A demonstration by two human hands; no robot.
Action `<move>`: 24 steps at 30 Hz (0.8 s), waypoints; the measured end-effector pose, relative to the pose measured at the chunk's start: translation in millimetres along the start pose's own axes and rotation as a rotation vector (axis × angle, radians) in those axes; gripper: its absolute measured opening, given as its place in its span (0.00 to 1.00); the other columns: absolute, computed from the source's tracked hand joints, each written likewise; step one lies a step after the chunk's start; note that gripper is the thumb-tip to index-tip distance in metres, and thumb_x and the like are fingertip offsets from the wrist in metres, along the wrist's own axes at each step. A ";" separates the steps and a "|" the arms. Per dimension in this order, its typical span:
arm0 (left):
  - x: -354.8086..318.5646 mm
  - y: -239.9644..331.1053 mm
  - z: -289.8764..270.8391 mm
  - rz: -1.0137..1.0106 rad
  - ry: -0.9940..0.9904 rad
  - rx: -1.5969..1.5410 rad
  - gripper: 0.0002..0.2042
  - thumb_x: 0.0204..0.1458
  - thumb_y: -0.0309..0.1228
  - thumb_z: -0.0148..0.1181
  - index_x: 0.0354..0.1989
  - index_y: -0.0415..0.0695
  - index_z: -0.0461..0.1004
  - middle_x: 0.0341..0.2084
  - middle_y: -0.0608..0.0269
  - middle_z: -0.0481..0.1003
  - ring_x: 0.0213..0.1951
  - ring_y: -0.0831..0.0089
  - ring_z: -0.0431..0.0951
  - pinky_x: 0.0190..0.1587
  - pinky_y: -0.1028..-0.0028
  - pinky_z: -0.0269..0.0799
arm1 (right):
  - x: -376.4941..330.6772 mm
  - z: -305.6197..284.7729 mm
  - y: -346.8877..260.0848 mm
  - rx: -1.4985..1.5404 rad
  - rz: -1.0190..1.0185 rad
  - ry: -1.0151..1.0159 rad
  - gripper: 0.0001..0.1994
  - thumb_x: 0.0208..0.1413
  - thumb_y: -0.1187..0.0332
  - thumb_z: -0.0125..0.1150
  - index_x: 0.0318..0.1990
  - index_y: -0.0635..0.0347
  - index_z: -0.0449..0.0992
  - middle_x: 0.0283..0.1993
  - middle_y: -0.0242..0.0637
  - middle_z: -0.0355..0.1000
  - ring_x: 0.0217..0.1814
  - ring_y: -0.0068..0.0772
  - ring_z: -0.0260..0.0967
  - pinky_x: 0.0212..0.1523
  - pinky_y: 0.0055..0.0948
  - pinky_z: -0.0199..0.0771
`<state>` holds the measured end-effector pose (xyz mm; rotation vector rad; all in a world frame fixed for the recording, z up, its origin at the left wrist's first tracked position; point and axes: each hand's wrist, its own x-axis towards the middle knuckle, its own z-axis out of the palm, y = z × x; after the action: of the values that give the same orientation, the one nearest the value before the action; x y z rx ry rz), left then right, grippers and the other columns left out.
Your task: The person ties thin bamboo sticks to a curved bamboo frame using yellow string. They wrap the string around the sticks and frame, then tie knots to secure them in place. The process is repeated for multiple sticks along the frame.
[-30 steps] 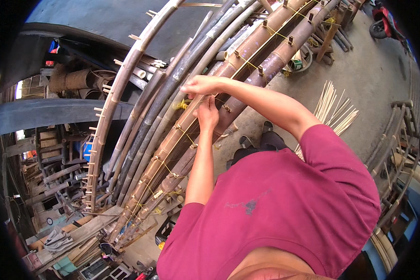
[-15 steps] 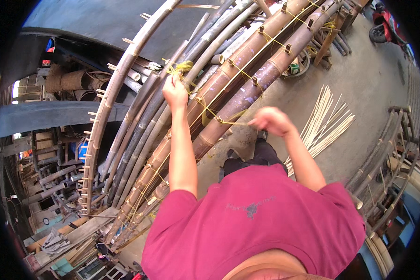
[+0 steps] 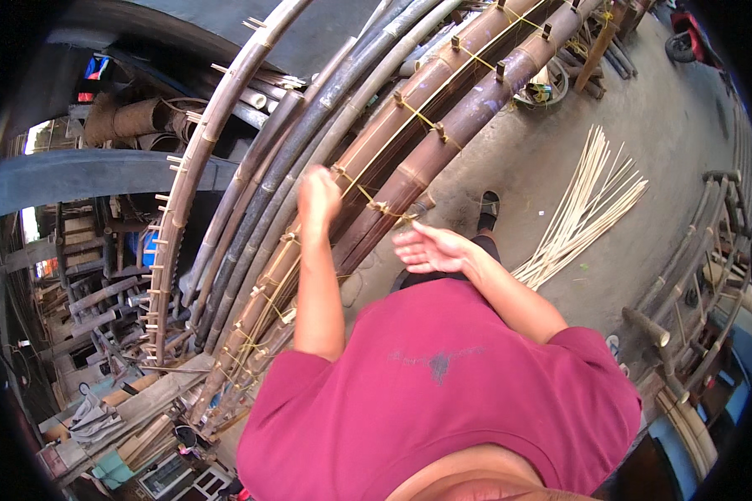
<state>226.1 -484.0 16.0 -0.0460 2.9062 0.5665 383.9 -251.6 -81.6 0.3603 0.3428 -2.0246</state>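
Observation:
Two thick brown bamboo poles, a left one and a right one, run side by side from lower left to upper right. Short pegs stick out of them, and yellow cord zigzags across from peg to peg. My left hand is closed in a fist at the outer side of the left pole; whatever it holds is hidden. Beside the right pole, my right hand pinches the cord between thumb and forefinger near a peg, its other fingers loosely curled.
Several dark poles lie left of the bound pair. Beyond them stands a curved bamboo pole with rungs. Pale thin sticks are spread on the concrete floor at right. A bamboo frame stands far right, and a basket sits at the back.
My left hand has come down and nearer, and the yellow cord bundle at it no longer shows. My right hand has moved left and nearer, close to the right pole.

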 end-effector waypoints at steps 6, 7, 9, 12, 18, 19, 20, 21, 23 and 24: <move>-34.4 -20.5 61.8 0.071 0.029 -0.218 0.17 0.55 0.41 0.61 0.47 0.44 0.70 0.40 0.48 0.78 0.46 0.48 0.77 0.51 0.53 0.62 | 73.3 165.2 -28.5 -0.069 -0.944 0.405 0.11 0.63 0.64 0.47 0.30 0.55 0.72 0.32 0.33 0.70 0.34 0.26 0.66 0.40 0.32 0.67; -27.7 -42.1 79.6 0.079 0.042 -0.325 0.17 0.56 0.41 0.59 0.47 0.43 0.71 0.40 0.46 0.78 0.47 0.50 0.77 0.51 0.54 0.64 | 87.2 180.5 -30.1 -0.749 -0.859 0.301 0.15 0.63 0.57 0.46 0.31 0.56 0.73 0.35 0.38 0.71 0.38 0.33 0.67 0.43 0.37 0.67; -29.5 -48.6 85.0 0.129 0.142 -0.447 0.16 0.59 0.40 0.54 0.47 0.41 0.72 0.41 0.43 0.78 0.49 0.49 0.76 0.51 0.56 0.66 | 104.2 211.5 -60.9 -1.658 -0.516 -0.009 0.30 0.63 0.40 0.42 0.36 0.59 0.79 0.43 0.50 0.74 0.49 0.48 0.70 0.52 0.47 0.66; -49.0 10.7 40.3 0.023 0.114 -0.341 0.15 0.64 0.35 0.46 0.49 0.38 0.74 0.45 0.40 0.76 0.50 0.45 0.74 0.55 0.58 0.65 | 113.8 189.9 -120.8 -2.356 -0.658 0.839 0.32 0.63 0.39 0.38 0.48 0.58 0.80 0.46 0.50 0.77 0.54 0.46 0.72 0.57 0.49 0.65; -38.5 -22.3 56.0 0.080 0.081 -0.184 0.17 0.64 0.39 0.45 0.42 0.38 0.77 0.37 0.40 0.78 0.43 0.46 0.77 0.45 0.56 0.68 | 63.7 225.4 -114.3 -1.155 -0.497 0.032 0.24 0.64 0.49 0.51 0.28 0.63 0.71 0.31 0.41 0.72 0.34 0.23 0.65 0.37 0.35 0.69; -33.7 -46.7 78.3 0.217 0.186 -0.143 0.17 0.64 0.38 0.45 0.41 0.38 0.77 0.36 0.41 0.78 0.42 0.46 0.77 0.43 0.56 0.69 | 48.9 211.4 -99.7 -1.359 -0.590 -0.134 0.23 0.63 0.50 0.53 0.27 0.63 0.72 0.29 0.37 0.70 0.32 0.22 0.62 0.34 0.34 0.67; -32.6 -32.9 74.0 0.120 0.179 -0.274 0.16 0.63 0.37 0.46 0.41 0.38 0.77 0.35 0.42 0.78 0.40 0.46 0.77 0.42 0.57 0.70 | 38.5 178.2 -91.6 -1.535 -0.694 -0.278 0.22 0.63 0.51 0.54 0.26 0.63 0.72 0.26 0.33 0.68 0.30 0.21 0.60 0.31 0.34 0.65; -33.9 -20.3 65.7 0.016 0.192 -0.405 0.15 0.62 0.36 0.47 0.40 0.38 0.77 0.33 0.43 0.78 0.38 0.46 0.78 0.41 0.57 0.70 | 30.6 143.3 -85.0 -1.611 -0.501 -0.166 0.21 0.62 0.52 0.56 0.25 0.62 0.72 0.25 0.31 0.67 0.29 0.20 0.59 0.29 0.32 0.64; -40.0 -14.3 64.9 0.019 0.221 -0.426 0.15 0.62 0.37 0.47 0.41 0.38 0.76 0.33 0.42 0.78 0.38 0.46 0.78 0.43 0.58 0.70 | 22.6 136.9 -75.1 -1.289 -0.451 0.006 0.20 0.61 0.53 0.57 0.24 0.60 0.72 0.23 0.28 0.65 0.27 0.18 0.59 0.26 0.29 0.62; -41.3 -23.9 72.2 -0.022 0.176 -0.454 0.14 0.62 0.36 0.47 0.42 0.38 0.76 0.33 0.42 0.78 0.39 0.45 0.77 0.43 0.58 0.70 | 27.7 157.1 -71.2 -0.885 -0.579 0.062 0.20 0.61 0.53 0.58 0.23 0.59 0.72 0.23 0.27 0.65 0.25 0.18 0.59 0.24 0.28 0.61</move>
<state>280.5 -479.2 -51.1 -0.1961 2.8681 1.2623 291.4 -302.8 57.5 -0.2661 1.4413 -2.1605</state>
